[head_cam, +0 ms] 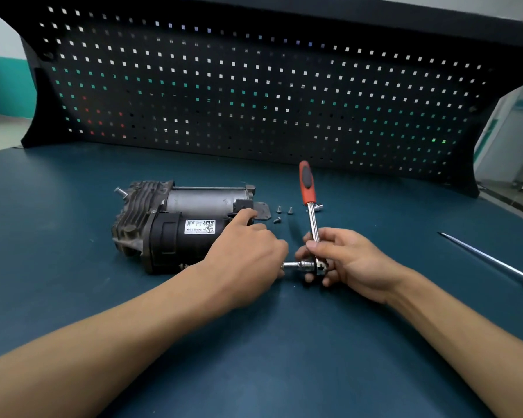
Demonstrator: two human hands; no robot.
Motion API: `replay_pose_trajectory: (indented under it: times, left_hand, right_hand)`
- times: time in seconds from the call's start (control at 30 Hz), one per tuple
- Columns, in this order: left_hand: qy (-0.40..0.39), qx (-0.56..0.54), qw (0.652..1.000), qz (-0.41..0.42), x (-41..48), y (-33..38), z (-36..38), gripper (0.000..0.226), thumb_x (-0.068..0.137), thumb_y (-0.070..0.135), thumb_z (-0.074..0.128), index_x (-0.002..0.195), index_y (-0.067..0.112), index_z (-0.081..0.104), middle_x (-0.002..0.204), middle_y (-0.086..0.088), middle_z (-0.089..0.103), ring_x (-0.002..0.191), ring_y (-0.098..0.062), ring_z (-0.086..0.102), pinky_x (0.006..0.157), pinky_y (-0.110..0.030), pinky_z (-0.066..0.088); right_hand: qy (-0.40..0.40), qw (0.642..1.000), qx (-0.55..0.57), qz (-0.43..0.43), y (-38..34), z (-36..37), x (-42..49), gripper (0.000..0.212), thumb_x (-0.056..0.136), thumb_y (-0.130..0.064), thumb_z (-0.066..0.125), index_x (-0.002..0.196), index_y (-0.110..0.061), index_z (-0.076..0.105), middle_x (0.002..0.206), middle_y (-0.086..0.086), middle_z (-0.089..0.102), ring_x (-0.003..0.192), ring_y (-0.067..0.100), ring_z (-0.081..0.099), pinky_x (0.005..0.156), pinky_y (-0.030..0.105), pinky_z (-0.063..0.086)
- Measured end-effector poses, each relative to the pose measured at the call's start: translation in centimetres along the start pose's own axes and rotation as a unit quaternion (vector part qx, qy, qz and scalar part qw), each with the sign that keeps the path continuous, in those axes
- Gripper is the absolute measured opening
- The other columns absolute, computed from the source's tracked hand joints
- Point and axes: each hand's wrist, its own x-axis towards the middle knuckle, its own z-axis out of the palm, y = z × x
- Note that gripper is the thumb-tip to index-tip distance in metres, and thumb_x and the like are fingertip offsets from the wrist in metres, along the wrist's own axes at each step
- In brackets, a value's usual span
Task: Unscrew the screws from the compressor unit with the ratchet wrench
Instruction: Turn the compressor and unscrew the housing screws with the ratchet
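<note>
The compressor unit point(175, 224), grey finned metal with a black motor housing and a white label, lies on its side on the blue bench. My left hand point(248, 254) rests over its right end, fingers curled on the housing. My right hand point(341, 257) grips the ratchet wrench point(311, 218) at its head, thumb against the chrome shaft. The red and black handle points up and away. The wrench's socket extension point(292, 264) runs left toward the unit's end, behind my left hand. Three loose screws point(280, 213) lie on the bench just right of the unit.
A small grey plate point(261, 210) lies by the unit's far end. A long screwdriver point(489, 260) lies at the right of the blue bench top point(254, 357). A black perforated back panel point(254, 95) stands along the bench's far edge.
</note>
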Motion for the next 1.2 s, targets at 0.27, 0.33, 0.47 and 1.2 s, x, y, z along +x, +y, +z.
replay_pose_trajectory:
  times: [0.27,0.33,0.47,1.2]
  left_hand:
    - [-0.006,0.0,1.0,0.01,-0.3,-0.2,0.1,0.03,0.097,0.054,0.047,0.089,0.026,0.038,0.093,0.004,0.069,0.099,-0.022,0.059,0.11,-0.042,0.016]
    - [-0.008,-0.001,1.0,0.015,-0.3,-0.2,0.0,0.027,0.097,0.054,0.046,0.089,0.029,0.043,0.094,0.006,0.069,0.1,-0.021,0.058,0.109,-0.041,0.015]
    - [-0.014,0.006,1.0,0.019,-0.1,-0.4,0.1,0.032,0.097,0.055,0.045,0.094,0.028,0.063,0.096,0.008,0.07,0.101,-0.019,0.057,0.107,-0.039,0.012]
    - [-0.028,0.01,0.999,0.013,0.1,-0.2,0.2,0.038,0.098,0.055,0.042,0.094,0.026,0.066,0.094,0.005,0.07,0.1,-0.02,0.058,0.106,-0.04,0.013]
  right_hand:
    - [-0.039,0.999,-0.003,-0.034,0.4,-0.9,-0.3,0.038,0.081,-0.008,0.075,0.112,-0.011,0.055,0.101,0.007,0.072,0.074,0.03,0.07,0.05,0.026,0.053]
    - [-0.048,0.998,-0.013,-0.049,0.4,-1.1,-0.5,0.039,0.078,-0.006,0.079,0.109,-0.015,0.058,0.102,0.007,0.072,0.076,0.03,0.07,0.052,0.026,0.054]
    - [-0.07,0.99,-0.089,-0.083,0.1,-0.9,-0.9,0.027,0.08,-0.005,0.076,0.103,-0.016,0.068,0.1,0.004,0.074,0.082,0.022,0.069,0.057,0.026,0.054]
    - [-0.077,0.975,-0.173,-0.116,0.5,-0.7,-0.9,0.016,0.075,-0.014,0.082,0.085,-0.025,0.077,0.117,-0.003,0.072,0.091,0.017,0.068,0.069,0.029,0.056]
